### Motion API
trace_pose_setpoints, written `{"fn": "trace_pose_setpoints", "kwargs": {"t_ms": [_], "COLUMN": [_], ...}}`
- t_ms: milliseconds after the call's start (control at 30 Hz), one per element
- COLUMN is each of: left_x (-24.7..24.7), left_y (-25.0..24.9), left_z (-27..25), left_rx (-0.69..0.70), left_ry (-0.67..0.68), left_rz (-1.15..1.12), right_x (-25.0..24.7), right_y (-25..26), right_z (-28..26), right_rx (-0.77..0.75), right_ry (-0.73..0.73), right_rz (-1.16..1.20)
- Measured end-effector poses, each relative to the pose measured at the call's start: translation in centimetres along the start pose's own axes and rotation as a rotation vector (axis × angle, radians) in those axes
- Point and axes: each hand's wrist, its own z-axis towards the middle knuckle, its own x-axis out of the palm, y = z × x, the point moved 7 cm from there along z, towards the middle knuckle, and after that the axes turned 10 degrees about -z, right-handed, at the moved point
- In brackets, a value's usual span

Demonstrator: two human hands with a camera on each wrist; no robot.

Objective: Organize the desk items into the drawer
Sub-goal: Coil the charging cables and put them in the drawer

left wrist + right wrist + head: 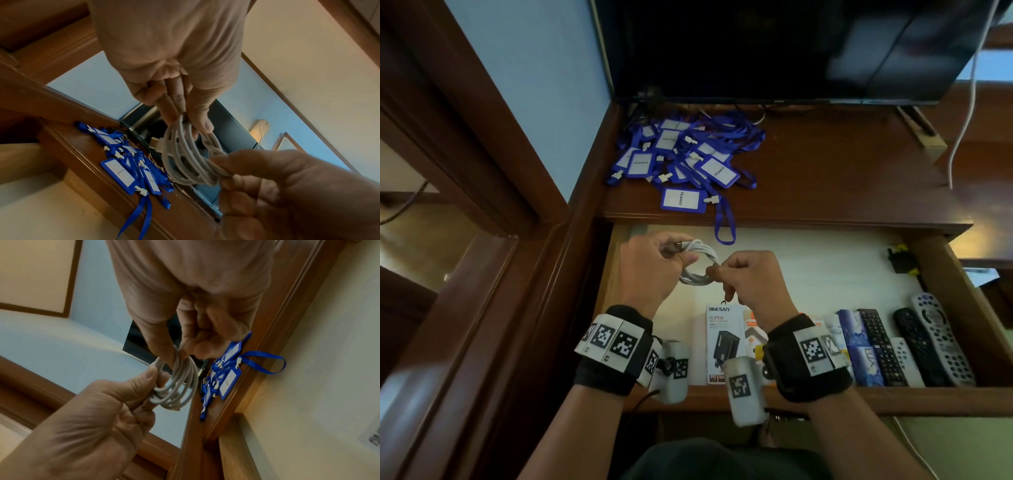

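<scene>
Nearest, along the front of the open drawer (825, 274): a boxed charger (724, 342), small packets and three remote controls (917, 342), lying side by side. Above the drawer's left half: a coiled white cable (700, 262), held clear of the drawer floor. The left hand (650, 265) pinched the coil's far-left side between thumb and curled fingers; the right hand (751, 279) pinched its opposite side, fingers curled. Beyond, on the worktop (842, 178): a heap of blue badge holders (681, 161) with lanyards, one strap hanging over the edge. Farthest: a dark screen (774, 48).
</scene>
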Motion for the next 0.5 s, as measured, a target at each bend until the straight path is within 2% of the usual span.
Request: {"fn": "trace_pose_setpoints", "kwargs": {"t_ms": [100,167,267,500], "left_x": [-0.1,-0.1,0.5,1.3], "left_y": [0.2,-0.2,-1.0,-1.6], "left_z": [-0.1,-0.4,-0.8,-1.1], "left_rx": [0.011,0.060,0.153,0.238], "left_ry": [0.019,0.018,0.049,0.139], "left_rz": [0.002,0.010,0.045,0.050], "right_x": [-0.3,-0.6,-1.3,-0.9], "right_y": [0.7,0.8,0.6,-0.2], "right_z": [-0.3,-0.4,-0.4,-0.8], "right_rx": [-0.018,0.022,0.114,0.264], "right_ry": [0.068,0.103,0.069,0.023], "right_rz": [-0.012,0.063,0.234,0.502]}}
